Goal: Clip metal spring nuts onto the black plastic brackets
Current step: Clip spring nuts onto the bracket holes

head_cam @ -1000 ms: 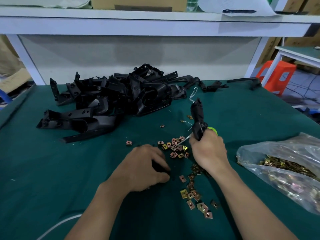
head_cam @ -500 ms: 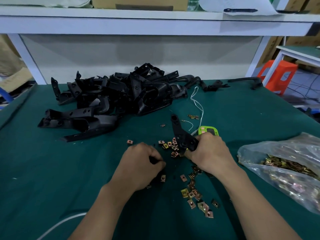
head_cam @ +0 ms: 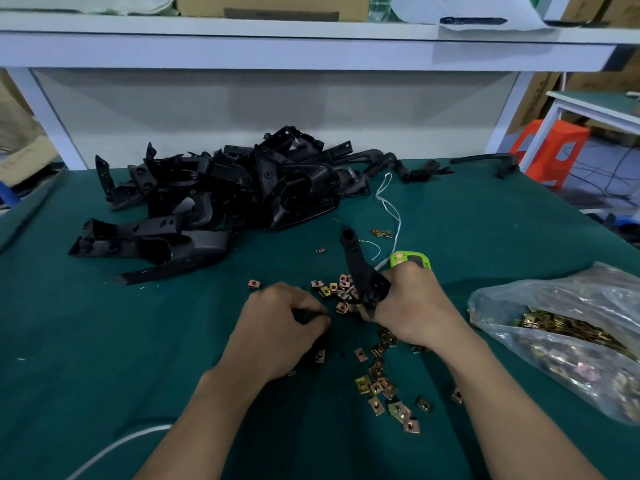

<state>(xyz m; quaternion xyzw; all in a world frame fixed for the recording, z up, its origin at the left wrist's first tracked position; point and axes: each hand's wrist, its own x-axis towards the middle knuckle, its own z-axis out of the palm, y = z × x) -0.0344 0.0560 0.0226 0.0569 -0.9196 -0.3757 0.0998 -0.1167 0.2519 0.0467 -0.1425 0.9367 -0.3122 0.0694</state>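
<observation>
While the bracket [head_cam: 358,268] is gripped at its near end by the right hand [head_cam: 412,306], no clipped nut can be made out on it.
Its long axis is tilted far-left from that grip. The left hand [head_cam: 287,320] is curled just left of the gripped end; whether anything is pinched cannot be told. Loose spring nuts [head_cam: 341,292] are scattered between both hands, so either is judged close enough.

Green table [head_cam: 104,341], bracket pile [head_cam: 214,202], spring nuts [head_cam: 381,386], bag [head_cam: 571,341]
</observation>
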